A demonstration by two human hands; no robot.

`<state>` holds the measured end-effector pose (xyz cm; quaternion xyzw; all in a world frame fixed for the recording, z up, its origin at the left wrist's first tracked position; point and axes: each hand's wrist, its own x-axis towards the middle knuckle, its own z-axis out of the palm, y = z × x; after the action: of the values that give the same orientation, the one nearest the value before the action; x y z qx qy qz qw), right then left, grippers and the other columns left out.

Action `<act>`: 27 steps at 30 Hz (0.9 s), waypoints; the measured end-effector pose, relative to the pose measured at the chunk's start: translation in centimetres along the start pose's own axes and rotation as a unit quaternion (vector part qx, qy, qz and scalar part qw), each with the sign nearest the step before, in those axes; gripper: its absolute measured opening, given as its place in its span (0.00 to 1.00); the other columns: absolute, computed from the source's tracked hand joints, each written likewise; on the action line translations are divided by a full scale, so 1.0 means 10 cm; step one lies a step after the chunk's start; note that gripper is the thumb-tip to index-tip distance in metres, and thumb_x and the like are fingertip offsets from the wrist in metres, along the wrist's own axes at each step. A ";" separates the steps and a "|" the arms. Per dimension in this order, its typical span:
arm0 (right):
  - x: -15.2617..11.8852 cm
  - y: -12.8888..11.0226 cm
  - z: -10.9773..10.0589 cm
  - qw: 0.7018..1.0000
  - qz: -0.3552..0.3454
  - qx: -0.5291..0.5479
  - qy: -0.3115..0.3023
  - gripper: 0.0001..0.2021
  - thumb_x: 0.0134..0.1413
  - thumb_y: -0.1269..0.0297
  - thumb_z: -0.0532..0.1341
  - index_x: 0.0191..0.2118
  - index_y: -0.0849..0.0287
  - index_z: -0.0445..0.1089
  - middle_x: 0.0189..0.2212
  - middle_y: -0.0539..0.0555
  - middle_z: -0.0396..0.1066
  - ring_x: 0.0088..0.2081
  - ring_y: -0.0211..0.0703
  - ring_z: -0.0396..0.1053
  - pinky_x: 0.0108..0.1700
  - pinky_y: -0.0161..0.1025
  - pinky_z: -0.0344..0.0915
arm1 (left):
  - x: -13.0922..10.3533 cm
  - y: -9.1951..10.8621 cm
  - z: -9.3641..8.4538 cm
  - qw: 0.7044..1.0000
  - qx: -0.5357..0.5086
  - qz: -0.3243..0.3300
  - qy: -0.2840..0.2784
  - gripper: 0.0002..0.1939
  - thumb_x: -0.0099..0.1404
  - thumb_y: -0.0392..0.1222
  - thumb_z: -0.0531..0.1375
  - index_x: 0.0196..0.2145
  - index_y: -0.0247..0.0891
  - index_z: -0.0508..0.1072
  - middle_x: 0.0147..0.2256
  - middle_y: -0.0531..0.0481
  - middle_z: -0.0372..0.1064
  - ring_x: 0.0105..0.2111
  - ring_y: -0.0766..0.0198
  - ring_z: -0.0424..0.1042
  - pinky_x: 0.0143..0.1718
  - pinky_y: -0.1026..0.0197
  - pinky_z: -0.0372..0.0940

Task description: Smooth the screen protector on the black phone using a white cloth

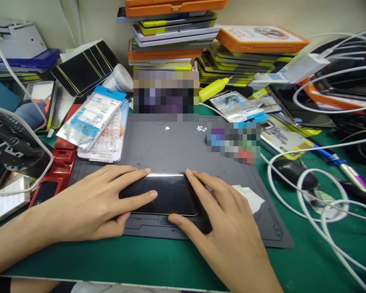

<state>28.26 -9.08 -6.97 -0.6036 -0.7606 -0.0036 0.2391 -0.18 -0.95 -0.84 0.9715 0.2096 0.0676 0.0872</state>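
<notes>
A black phone (pixel 171 195) with a glossy dark screen lies flat on the grey mat (pixel 179 152). Over its left end is my left hand (pixel 100 203), with fingers apart, one fingertip on the screen and another at the far edge. My right hand (pixel 228 224) spans the right end, its thumb at the near edge and its index finger at the far corner. The phone's left end is hidden under my left hand. A crumpled white cloth or paper (pixel 250 198) lies beside my right hand.
Stacked orange and yellow-black cases (pixel 173 53) stand behind the mat. Packets (pixel 93 116) and a red holder (pixel 61 167) lie at the left. White cables (pixel 299 183), a black mouse (pixel 295 173) and a blue pen-like tool (pixel 326 154) lie at the right. A yellow bottle (pixel 213 89) lies behind.
</notes>
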 end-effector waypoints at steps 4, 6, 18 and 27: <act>0.00 0.00 0.00 1.000 -0.004 -0.002 0.001 0.33 0.74 0.39 0.54 0.72 0.58 0.62 0.64 0.62 0.70 0.64 0.64 0.67 0.66 0.59 0.63 | 0.00 0.00 0.00 1.000 0.002 0.000 -0.005 0.31 0.73 0.36 0.59 0.72 0.44 0.66 0.73 0.38 0.59 0.68 0.42 0.65 0.67 0.38 0.67; 0.00 0.00 -0.01 1.000 -0.010 -0.003 0.000 0.33 0.75 0.40 0.55 0.72 0.59 0.62 0.64 0.62 0.70 0.65 0.63 0.67 0.66 0.58 0.62 | 0.00 0.00 0.01 1.000 0.003 -0.002 -0.006 0.31 0.74 0.36 0.59 0.72 0.44 0.66 0.73 0.38 0.59 0.68 0.41 0.64 0.67 0.37 0.67; 0.00 -0.01 -0.01 1.000 -0.025 -0.001 0.009 0.33 0.76 0.42 0.54 0.70 0.64 0.64 0.63 0.63 0.71 0.65 0.62 0.66 0.68 0.53 0.59 | 0.02 0.01 0.01 0.999 -0.026 -0.025 0.019 0.29 0.72 0.33 0.59 0.69 0.46 0.70 0.69 0.35 0.62 0.66 0.43 0.67 0.65 0.39 0.70; 0.00 0.00 0.00 1.000 -0.022 0.001 0.011 0.34 0.75 0.41 0.55 0.70 0.65 0.64 0.63 0.63 0.71 0.65 0.62 0.66 0.69 0.53 0.58 | 0.00 0.01 0.00 0.997 -0.056 -0.043 -0.011 0.30 0.74 0.35 0.57 0.71 0.50 0.67 0.67 0.35 0.59 0.66 0.43 0.65 0.63 0.39 0.71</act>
<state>28.24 -9.06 -6.97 -0.5863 -0.7710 -0.0149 0.2482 -0.12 -1.01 -0.80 0.9560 0.2457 0.0648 0.1467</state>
